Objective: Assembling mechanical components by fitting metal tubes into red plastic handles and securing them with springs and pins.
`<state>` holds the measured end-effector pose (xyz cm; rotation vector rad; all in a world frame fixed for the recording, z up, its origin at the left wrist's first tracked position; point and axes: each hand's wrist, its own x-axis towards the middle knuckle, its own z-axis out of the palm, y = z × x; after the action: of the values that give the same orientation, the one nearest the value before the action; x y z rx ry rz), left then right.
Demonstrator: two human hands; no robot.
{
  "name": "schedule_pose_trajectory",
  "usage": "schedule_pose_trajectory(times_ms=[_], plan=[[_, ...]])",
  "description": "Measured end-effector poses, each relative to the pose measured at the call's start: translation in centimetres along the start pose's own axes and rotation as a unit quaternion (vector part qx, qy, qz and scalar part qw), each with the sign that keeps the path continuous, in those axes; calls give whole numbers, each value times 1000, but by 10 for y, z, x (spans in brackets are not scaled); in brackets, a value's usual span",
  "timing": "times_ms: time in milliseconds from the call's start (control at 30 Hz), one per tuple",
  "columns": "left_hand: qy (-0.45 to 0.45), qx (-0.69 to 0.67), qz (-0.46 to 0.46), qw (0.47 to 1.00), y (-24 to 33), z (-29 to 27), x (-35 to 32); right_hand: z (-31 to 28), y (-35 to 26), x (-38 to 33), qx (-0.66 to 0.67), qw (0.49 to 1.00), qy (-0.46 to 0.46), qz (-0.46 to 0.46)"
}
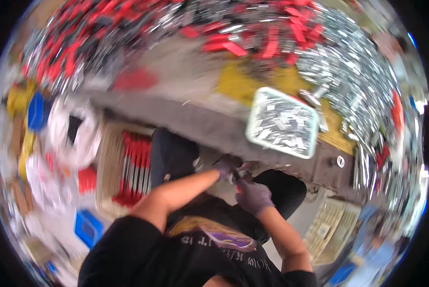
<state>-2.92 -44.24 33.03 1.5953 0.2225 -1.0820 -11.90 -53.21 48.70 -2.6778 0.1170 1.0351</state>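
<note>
both gloved hands meet just over the person's lap, below the grey bench edge [186, 119]. the left hand [224, 168] and right hand [253, 195] pinch a small metal piece [241, 172] between them, fingers closed on it; it's too blurred to tell its long axis or which way it points. up right, a tray [253, 112] sits on the bench, full of silvery metal bits. to the left, a carton [108, 158] holds red-handled pieces [135, 167] laid in rows.

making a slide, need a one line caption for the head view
Gloved left hand and right hand meet on a small part below a tray of metal pieces at the workbench edge.
</note>
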Motion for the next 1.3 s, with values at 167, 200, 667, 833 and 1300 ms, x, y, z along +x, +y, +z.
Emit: schedule_pose_trajectory(times_ms=[167,200,667,833,1300], plan=[[25,-108,-6,994,6,-57,-16,2,-10,-77,-41,938,250,-236],[38,-404,-63,912,19,-66,-24,4,-29,-82,391,882,228,-129],[418,-409,350,732,-31,-292,-150,1,-196,-23,775,625,-47,-87],[302,249,596,701,-55,-290,-252,0,-261,16,666,734,-128,-16],[352,228,-57,906,-307,-534,-22,-20,-272,80,491,854,-129,-113]])
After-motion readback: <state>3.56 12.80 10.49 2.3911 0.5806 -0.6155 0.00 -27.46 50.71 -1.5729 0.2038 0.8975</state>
